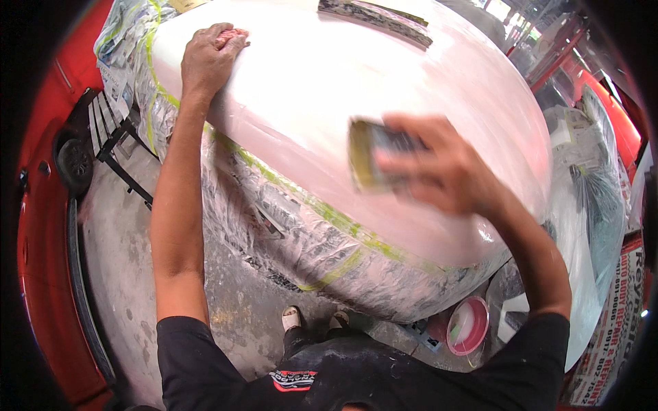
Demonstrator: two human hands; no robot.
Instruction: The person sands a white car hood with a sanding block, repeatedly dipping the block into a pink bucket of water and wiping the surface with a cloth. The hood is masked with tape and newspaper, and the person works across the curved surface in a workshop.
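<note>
A broad white and pinkish car body panel (295,89) spreads in front of me. My left hand (205,61) rests on its far left part, fingers closed on a crumpled pinkish-red cloth or sponge (232,35); which one I cannot tell. Over the panel's middle right, my right hand (445,161) grips a sanding block (367,154) with a yellowish face and dark body. Motion blurs both the block and the fingers around it. Farther off, a long, narrow, dusty block (375,20) lies on the panel by itself.
Yellow-green masking tape (336,218) and dusty paper sheeting (240,198) border the panel's near and left edges. A pink bucket (484,322) stands on the concrete floor at lower right. A black slatted metal stand (110,147) and a red vehicle (41,253) are at left. Plastic-covered parts (582,198) lie right.
</note>
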